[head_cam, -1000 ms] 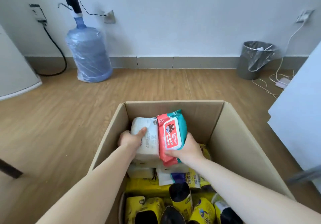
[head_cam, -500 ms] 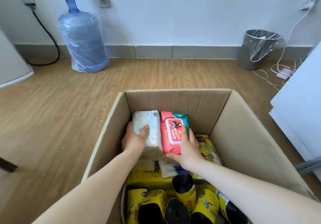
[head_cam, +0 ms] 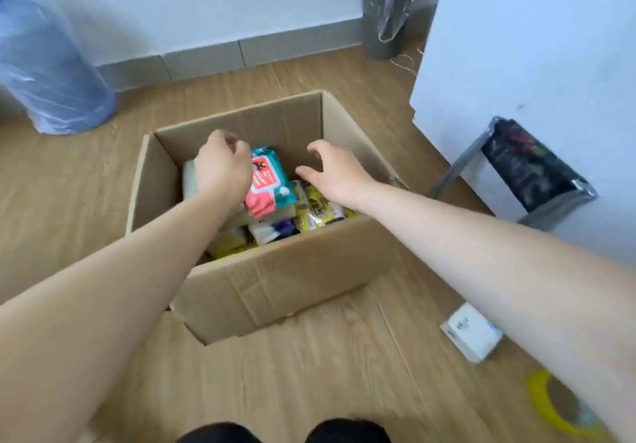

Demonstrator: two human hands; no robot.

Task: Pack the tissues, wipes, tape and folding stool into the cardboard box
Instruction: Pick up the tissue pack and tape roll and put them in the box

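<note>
The open cardboard box (head_cam: 275, 270) stands on the wooden floor. Inside, a red and teal wipes pack (head_cam: 272, 181) leans on a white tissue pack (head_cam: 188, 181), above yellow packs (head_cam: 316, 208). My left hand (head_cam: 223, 167) hovers over the white pack with its fingers curled in and nothing in them. My right hand (head_cam: 330, 174) is open above the box's right side, off the wipes. A folding stool (head_cam: 526, 164) leans folded at the right. On the floor to the right of the box lie a small white pack (head_cam: 471, 332) and a yellow tape roll (head_cam: 550, 404).
A large blue water bottle (head_cam: 44, 74) stands at the far left by the wall. A grey bin (head_cam: 387, 19) with a plastic liner sits at the back right. A white cabinet (head_cam: 533, 47) fills the right side behind the stool.
Both hands have let go of the tissue pack and the wipes pack, which now rest in the box. The hands have lifted. My view has pulled back and swung right.
</note>
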